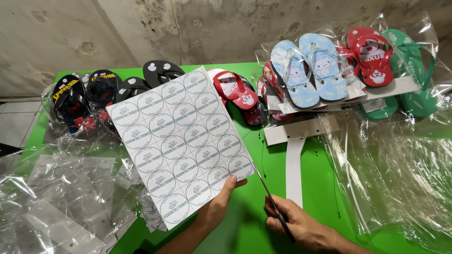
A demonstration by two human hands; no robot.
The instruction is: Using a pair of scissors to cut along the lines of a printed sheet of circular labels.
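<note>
My left hand [217, 207] holds up a white sheet of round stickers [179, 141] by its lower right edge, thumb on the front. My right hand [294, 226] grips a thin pair of scissors [272, 202], whose tip reaches the sheet's lower right corner. Both hands are over the green table [254, 221].
Black sandals [101, 87] lie at the back left, red sandals [238, 94] in the middle, and light blue [308, 68], red and green pairs on white cards at the right. Clear plastic bags [61, 197] pile at the left and right [400, 164]. A white strip [295, 169] lies near my right hand.
</note>
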